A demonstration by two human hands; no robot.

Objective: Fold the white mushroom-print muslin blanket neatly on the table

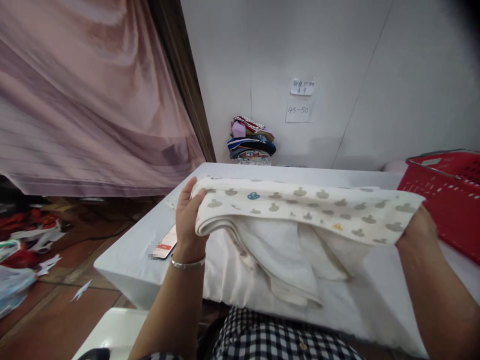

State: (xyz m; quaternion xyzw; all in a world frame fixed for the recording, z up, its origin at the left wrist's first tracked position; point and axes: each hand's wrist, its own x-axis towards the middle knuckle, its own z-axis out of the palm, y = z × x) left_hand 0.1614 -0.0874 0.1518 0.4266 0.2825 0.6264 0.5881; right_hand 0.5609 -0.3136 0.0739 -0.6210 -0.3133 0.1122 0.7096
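Note:
A white cloth (296, 202) with small grey mushroom-like prints, one blue and one yellow, is stretched between my hands above the near part of the table. My left hand (189, 215), with a silver bangle at the wrist, grips its left end, thumb on top. Around the cloth's right end, my right hand (418, 230) is closed, its fingers mostly hidden and slightly blurred. Plain white layers hang in loose folds below the printed band. Whether it is a garment or a blanket I cannot tell.
The white-covered table (131, 255) bears a phone (167, 242) at left. A stack of folded clothes (252, 140) stands by the wall. At right is a red basket (442, 200). Paper notes (300, 110) hang on the wall; a pink curtain (112, 100) hangs left.

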